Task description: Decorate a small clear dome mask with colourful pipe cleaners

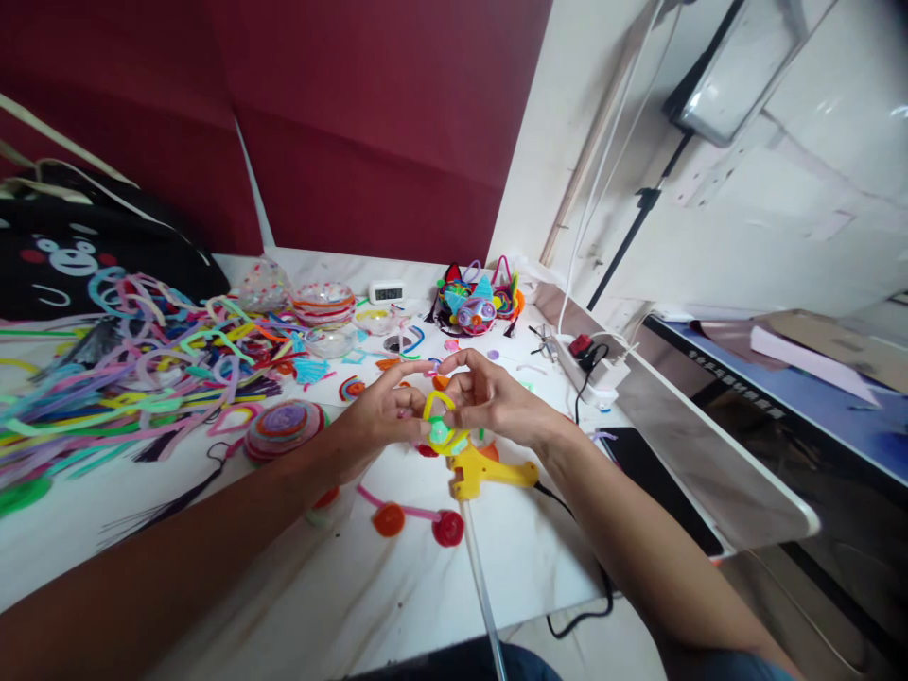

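Between both hands, over the table, is a small yellow and green pipe-cleaner piece point(441, 433) with a yellow loop at its top. My left hand point(379, 416) pinches its left side, the index finger stretched out above it. From the right, my right hand point(493, 397) grips it with thumb and bent fingers. Just below them lies a yellow hot glue gun point(474, 473), a clear glue stick point(482, 577) poking out of its back toward me. Nearer to me is a pink pipe-cleaner strip point(401, 508) with an orange coil point(389, 519) and a red coil point(448, 529).
A heap of pipe cleaners point(163, 378) spreads over the left, beside a coiled disc point(284, 427) and bowls point(323, 305). Finished colourful crafts point(474, 303) and a small digital clock point(387, 292) stand at the back. A power strip point(588, 367) and black tablet-like slab point(659, 482) lie right.
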Tool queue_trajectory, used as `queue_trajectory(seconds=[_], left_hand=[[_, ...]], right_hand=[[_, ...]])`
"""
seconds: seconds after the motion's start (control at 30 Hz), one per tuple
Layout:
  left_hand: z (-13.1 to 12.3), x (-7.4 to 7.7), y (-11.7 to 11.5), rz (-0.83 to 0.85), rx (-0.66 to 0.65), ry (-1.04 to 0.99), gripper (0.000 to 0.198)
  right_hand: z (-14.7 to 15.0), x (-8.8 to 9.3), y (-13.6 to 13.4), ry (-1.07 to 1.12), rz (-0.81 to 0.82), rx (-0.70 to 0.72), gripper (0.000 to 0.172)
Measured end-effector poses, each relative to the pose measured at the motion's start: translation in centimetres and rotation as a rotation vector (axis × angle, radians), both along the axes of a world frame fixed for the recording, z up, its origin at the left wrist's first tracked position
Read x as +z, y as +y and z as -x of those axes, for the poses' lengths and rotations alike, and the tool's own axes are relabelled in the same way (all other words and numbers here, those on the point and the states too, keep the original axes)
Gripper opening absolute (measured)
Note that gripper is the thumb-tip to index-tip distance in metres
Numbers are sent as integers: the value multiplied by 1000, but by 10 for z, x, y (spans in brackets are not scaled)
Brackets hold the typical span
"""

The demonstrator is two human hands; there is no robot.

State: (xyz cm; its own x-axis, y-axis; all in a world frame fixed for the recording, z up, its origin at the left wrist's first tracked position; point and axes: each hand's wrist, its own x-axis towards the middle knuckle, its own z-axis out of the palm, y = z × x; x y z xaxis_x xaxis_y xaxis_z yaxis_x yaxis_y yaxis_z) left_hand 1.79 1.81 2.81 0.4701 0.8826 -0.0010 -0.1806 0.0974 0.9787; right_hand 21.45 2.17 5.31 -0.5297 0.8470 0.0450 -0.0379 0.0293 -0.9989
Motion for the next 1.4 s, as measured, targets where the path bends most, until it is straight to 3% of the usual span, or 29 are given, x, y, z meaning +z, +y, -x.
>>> queue_trajectory(seconds=[0.23,0.5,0.83,1.4], left_hand=[[-1,-4,1,63,7,-8,31],[-5,-6,-2,115,-31,-55,31],[-6,-7,-4,145,-5,-121,21],[-9,-12,-4,129,18,-86,25]], right_hand=[[-1,-2,2,75,45,-42,54],[2,-2,0,81,86,-47,59],[2,3,-5,80,85,-60,53],[1,-11,0,20,53,-48,58]])
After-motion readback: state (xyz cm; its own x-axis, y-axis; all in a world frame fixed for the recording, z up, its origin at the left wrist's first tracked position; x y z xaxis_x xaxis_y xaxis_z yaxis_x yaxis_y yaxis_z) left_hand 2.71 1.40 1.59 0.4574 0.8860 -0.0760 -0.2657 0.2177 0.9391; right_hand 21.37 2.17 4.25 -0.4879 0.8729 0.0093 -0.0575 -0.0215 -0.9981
